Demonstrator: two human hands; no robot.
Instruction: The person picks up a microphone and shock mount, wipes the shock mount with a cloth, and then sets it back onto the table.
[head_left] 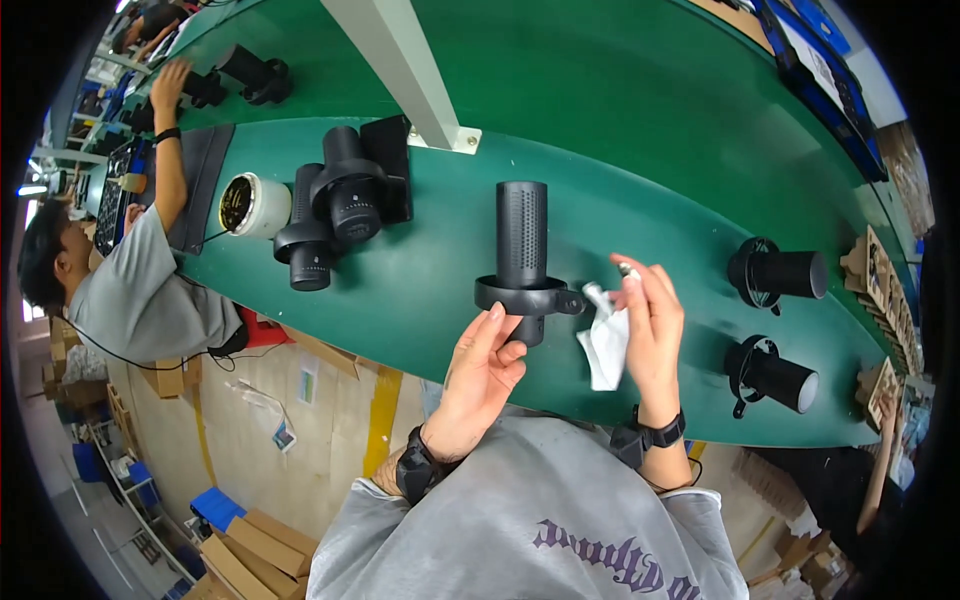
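In front of me a black cylindrical microphone (pixel 522 235) with a perforated grille stands upright over the green table, a ring bracket around its lower part. My left hand (pixel 485 370) is closed on its lower end, thumb and fingers at the ring. Just to the right, my right hand (pixel 652 325) is closed with a white cloth (pixel 605 350) hanging from it. A small shiny piece shows at its fingertips, too small to name. Between the cloth and the ring there is a narrow gap.
Left of me, several similar microphones (pixel 345 190) stand near a white tub (pixel 262 205). Two more (pixel 785 273) lie at the right. A grey metal post (pixel 410 70) rises from the table (pixel 420 310). A co-worker (pixel 150 270) sits at the left; another person's arm (pixel 878 470) shows at the right.
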